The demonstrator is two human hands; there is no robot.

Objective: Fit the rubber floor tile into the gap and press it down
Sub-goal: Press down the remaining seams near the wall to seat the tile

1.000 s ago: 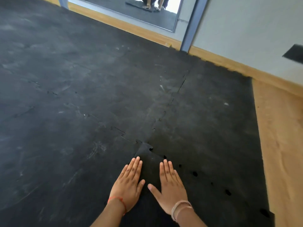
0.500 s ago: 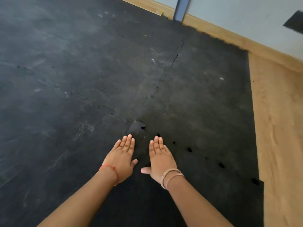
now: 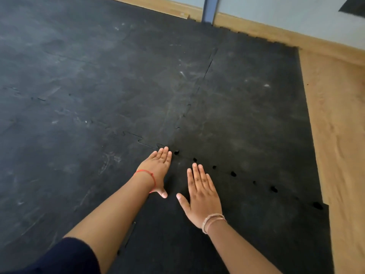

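A black rubber floor tile (image 3: 256,230) lies at the near right, under my hands, with jigsaw-shaped edges. Its far seam (image 3: 233,174) shows several small dark holes where the teeth meet the neighbouring tile. My left hand (image 3: 158,169) lies flat, palm down, on the tile's far left corner where several tiles meet, fingers together. My right hand (image 3: 201,194) rests flat beside it on the tile, fingers slightly spread, just short of the seam. Neither hand holds anything.
Dusty black rubber tiles (image 3: 88,86) cover the floor to the left and ahead. Bare wooden floor (image 3: 339,145) runs along the right edge of the tiles. A pale wall with a wooden skirting (image 3: 276,34) and a grey door post (image 3: 209,8) stand at the back.
Both hands have slid forward along the tile; the left now reaches the corner joint, the right trails behind it. The camera has tilted further down, showing more of my arms.
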